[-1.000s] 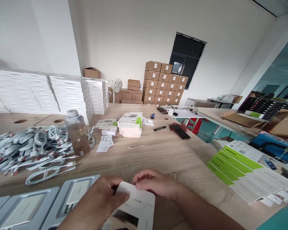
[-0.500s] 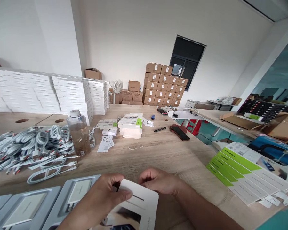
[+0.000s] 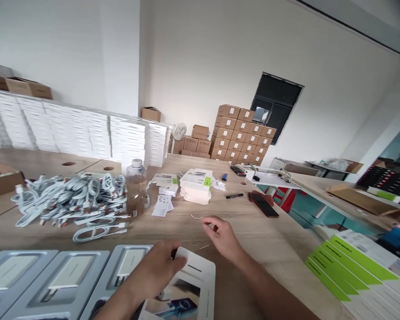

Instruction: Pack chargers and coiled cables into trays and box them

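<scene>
My left hand (image 3: 158, 269) grips the top edge of a white printed package (image 3: 205, 284), thumb on its front. The package has a slotted top flap and a photo of a phone with a charger. My right hand (image 3: 222, 235) hovers beyond it over the table, fingers loosely curled, thumb slightly apart, with nothing visible in them. A thin pale paper strip (image 3: 195, 217) lies by its fingertips, and a second small strip (image 3: 204, 246) shows below them. Left of my hands, grey trays (image 3: 96, 262) hold white chargers (image 3: 71, 272).
Coiled white cables (image 3: 76, 200) and a bottle (image 3: 136, 186) stand left. Ahead are leaflets (image 3: 160, 206), stacked white-and-green packages (image 3: 196, 186), a marker (image 3: 235, 195) and a phone (image 3: 263, 204). Green-and-white boxes (image 3: 350, 266) sit at the right edge.
The view has swung left. My right hand has left the package's top edge and moved away over the table. A small strip now shows below it. My left hand still holds the package.
</scene>
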The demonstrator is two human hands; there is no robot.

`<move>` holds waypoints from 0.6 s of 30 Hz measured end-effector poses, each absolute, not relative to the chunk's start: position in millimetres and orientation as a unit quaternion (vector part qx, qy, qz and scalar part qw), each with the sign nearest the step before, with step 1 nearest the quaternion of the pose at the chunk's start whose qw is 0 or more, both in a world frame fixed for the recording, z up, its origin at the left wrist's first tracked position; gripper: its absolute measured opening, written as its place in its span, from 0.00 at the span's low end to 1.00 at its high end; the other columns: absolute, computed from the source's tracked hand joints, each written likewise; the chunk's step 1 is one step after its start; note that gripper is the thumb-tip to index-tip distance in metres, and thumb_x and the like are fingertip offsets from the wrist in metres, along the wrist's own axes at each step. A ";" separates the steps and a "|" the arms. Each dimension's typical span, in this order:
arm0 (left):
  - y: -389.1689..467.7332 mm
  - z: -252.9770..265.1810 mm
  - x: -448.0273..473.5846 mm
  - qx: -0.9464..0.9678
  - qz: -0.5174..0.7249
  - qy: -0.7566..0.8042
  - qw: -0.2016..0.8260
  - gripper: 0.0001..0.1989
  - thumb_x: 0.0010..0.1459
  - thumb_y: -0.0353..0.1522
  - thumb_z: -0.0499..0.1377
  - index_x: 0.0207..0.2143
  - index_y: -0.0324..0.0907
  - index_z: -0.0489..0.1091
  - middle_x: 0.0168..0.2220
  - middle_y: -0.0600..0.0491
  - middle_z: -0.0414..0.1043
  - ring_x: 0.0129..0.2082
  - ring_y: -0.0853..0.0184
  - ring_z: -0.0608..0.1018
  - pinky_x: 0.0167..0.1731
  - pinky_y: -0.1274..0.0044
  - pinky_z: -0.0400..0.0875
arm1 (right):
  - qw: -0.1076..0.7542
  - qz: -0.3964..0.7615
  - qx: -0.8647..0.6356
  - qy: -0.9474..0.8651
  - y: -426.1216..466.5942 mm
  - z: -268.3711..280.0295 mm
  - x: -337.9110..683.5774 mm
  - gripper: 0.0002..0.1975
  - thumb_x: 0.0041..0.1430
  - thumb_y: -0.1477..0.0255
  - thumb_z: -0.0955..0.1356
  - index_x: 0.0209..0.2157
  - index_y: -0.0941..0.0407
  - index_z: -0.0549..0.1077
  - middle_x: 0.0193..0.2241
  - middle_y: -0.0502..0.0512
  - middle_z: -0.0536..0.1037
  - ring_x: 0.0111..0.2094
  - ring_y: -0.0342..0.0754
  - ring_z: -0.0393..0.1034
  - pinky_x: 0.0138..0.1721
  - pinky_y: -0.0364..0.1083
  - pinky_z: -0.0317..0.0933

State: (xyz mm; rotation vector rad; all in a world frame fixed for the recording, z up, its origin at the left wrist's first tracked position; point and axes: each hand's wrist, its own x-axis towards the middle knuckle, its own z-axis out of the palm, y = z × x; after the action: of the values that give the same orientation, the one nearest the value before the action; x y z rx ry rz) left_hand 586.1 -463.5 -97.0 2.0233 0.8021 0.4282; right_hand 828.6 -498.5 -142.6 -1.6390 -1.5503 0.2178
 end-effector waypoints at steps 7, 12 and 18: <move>-462.1 -108.9 585.3 0.814 0.204 0.342 0.422 0.08 0.49 0.32 0.55 0.20 0.44 0.58 0.21 0.59 0.60 0.25 0.66 0.66 0.25 0.75 0.51 | 0.357 0.137 -0.565 -0.731 -443.7 -99.5 753.3 0.11 0.62 0.68 0.65 0.40 0.53 0.78 0.36 0.51 0.81 0.30 0.44 0.71 0.32 0.43 0.64; -462.0 -116.3 583.9 0.823 0.191 0.335 0.418 0.04 0.47 0.31 0.57 0.25 0.42 0.71 0.23 0.55 0.69 0.25 0.64 0.70 0.24 0.75 0.55 | 0.165 0.034 -0.551 -0.817 -389.5 -90.7 695.4 0.11 0.59 0.68 0.67 0.44 0.50 0.76 0.43 0.52 0.80 0.44 0.50 0.74 0.46 0.46 0.64; -459.1 -120.1 579.6 0.822 0.187 0.346 0.412 0.05 0.45 0.34 0.58 0.23 0.43 0.73 0.21 0.54 0.70 0.24 0.64 0.71 0.21 0.75 0.53 | 0.109 0.002 -0.598 -0.794 -347.4 -114.1 710.5 0.16 0.43 0.77 0.74 0.38 0.57 0.79 0.43 0.63 0.80 0.47 0.63 0.73 0.49 0.56 0.63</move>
State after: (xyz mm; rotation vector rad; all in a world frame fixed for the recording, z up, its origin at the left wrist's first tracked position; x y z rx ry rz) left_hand 579.6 -459.1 -120.1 2.0674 0.8714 0.4708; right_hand 710.5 -347.4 -114.1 -1.7587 -2.3356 0.0073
